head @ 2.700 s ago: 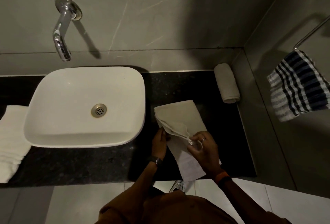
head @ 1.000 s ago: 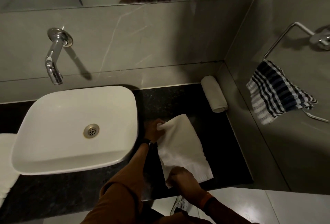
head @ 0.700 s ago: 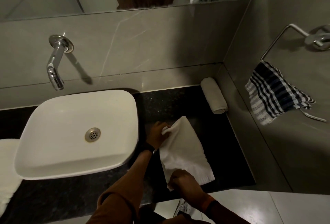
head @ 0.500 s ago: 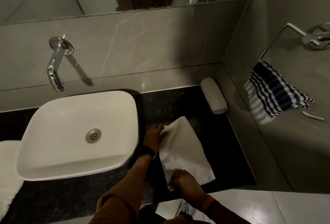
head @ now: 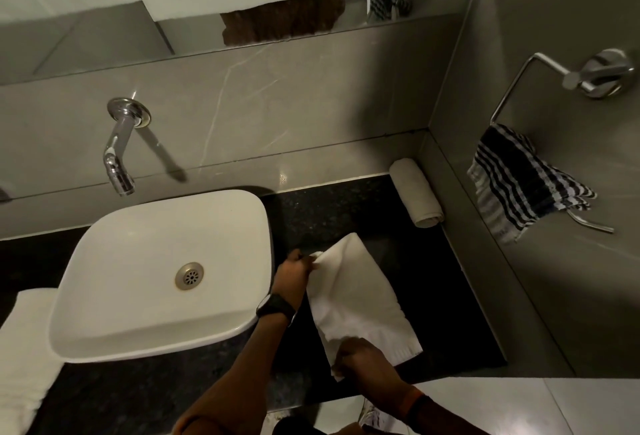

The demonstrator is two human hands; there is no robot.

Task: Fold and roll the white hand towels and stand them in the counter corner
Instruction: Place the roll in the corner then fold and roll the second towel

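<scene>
towel stack (head: 24, 358) lower left: cut by left edge, right side behind basin (head: 159, 278) | white towel (head: 360, 299) near corner: under right hand (head: 367, 362) | right fingertips: hidden | left hand (head: 294, 272) fingertips: too dark to tell | mirror (head: 86, 36): cut by top edge

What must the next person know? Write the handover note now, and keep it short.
The left hand pinches the far corner of the flat towel.
The right hand grips its near corner.
The towel lies on the counter, right of the sink.
Done: one rolled towel in the corner.
Left: roll this one, stand it there, then do the white towel stack left of the sink.
</scene>
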